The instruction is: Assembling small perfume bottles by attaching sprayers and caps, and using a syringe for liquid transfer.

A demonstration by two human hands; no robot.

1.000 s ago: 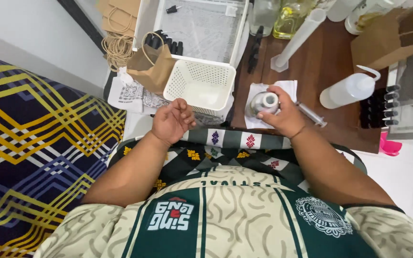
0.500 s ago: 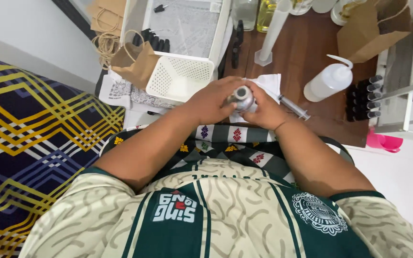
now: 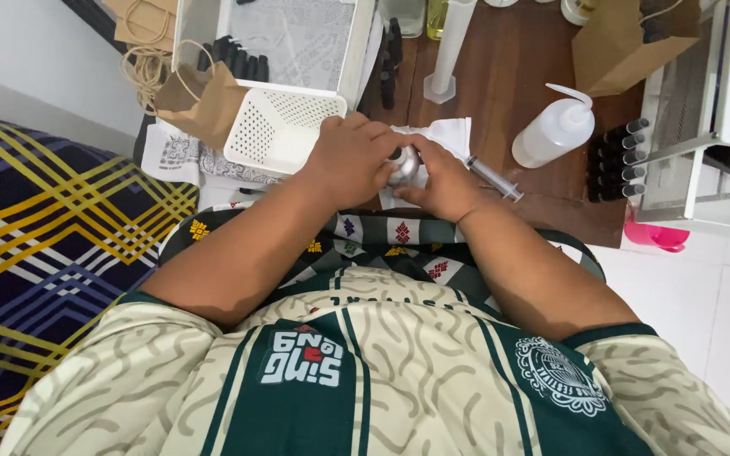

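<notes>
The left hand (image 3: pixel 350 160) curls over a small silvery bottle (image 3: pixel 402 165) while the right hand (image 3: pixel 443 176) clasps its other side, both closed on it above the white cloth (image 3: pixel 448 133) on the brown worktop (image 3: pixel 517 51). It looks smooth, rigid and light, likely slippery, so gripping round the body seems safest. A syringe (image 3: pixel 495 178) lies just beside, a white squeeze bottle (image 3: pixel 552 135) farther out.

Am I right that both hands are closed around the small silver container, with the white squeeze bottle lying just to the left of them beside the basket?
Not quite. In the head view both hands, left and right, do hold the small silver container, but the white squeeze bottle lies to their right, beyond the syringe. The white basket is on the left.
</notes>
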